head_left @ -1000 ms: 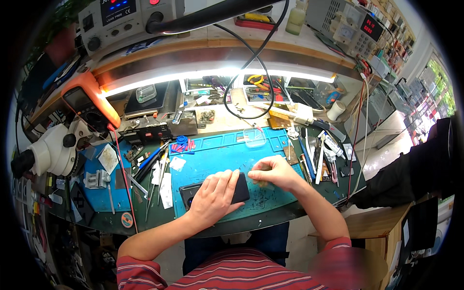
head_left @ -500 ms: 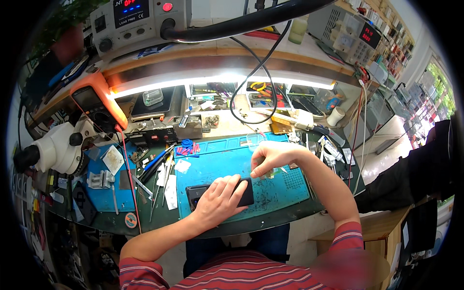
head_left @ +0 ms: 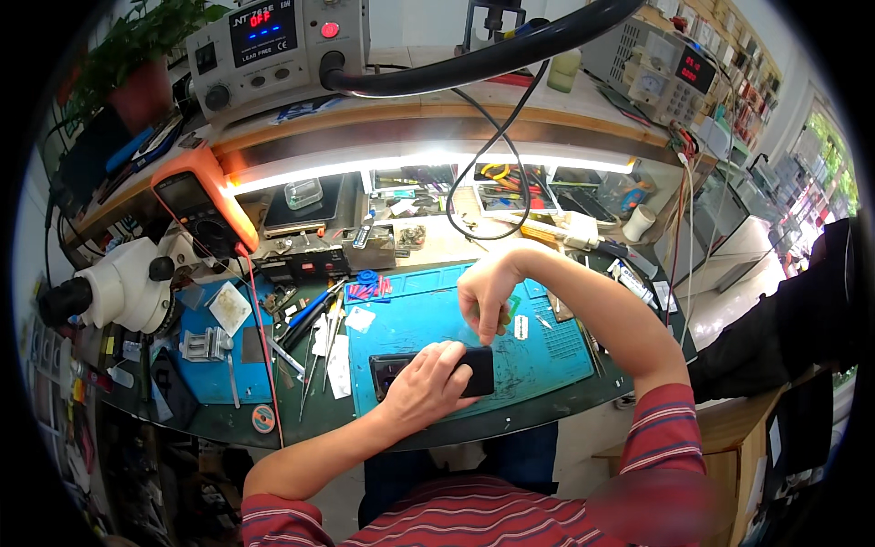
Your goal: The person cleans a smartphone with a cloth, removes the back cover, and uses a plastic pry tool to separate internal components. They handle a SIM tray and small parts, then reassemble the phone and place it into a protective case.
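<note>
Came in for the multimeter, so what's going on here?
A person's left grip holds a dark phone on the blue mat. The right grip points down at the phone's far right corner; whether it touches the phone or pinches something small, I can't tell. The orange multimeter stands beyond the mat, to the left, above the white microscope.

Lt strip on undr shelf | wd cab R | pale flr

One near fisheye view from the head, forward and down over the workbench, rim detail uncertain.
</note>
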The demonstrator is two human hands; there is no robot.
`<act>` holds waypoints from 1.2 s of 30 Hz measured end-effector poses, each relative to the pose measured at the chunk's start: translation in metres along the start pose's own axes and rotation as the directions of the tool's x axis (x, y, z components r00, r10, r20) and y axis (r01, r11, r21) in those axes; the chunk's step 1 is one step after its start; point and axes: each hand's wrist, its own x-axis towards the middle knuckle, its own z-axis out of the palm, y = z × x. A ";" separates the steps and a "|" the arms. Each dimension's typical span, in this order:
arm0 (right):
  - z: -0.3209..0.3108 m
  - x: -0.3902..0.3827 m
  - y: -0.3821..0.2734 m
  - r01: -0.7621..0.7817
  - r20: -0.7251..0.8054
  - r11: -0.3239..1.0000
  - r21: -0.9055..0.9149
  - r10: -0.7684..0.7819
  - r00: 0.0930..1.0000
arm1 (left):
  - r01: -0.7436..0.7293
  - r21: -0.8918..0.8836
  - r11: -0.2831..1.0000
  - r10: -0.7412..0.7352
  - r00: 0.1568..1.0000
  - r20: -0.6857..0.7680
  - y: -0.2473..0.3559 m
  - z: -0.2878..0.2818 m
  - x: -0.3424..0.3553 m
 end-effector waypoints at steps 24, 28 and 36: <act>0.187 0.022 -0.002 0.851 -0.863 0.184 0.493 0.227 0.451 | 0.459 -0.346 0.818 -0.531 0.833 -0.152 -0.023 -0.029 0.004; 0.195 0.047 -0.039 0.932 -0.910 0.030 0.361 0.232 0.345 | 0.153 -0.946 -0.285 -0.842 0.432 0.324 -0.024 -0.020 0.001; 0.202 0.054 -0.028 0.907 -0.886 0.133 0.401 0.309 0.346 | 0.023 -0.842 -0.539 -0.782 0.358 0.510 -0.026 -0.020 -0.004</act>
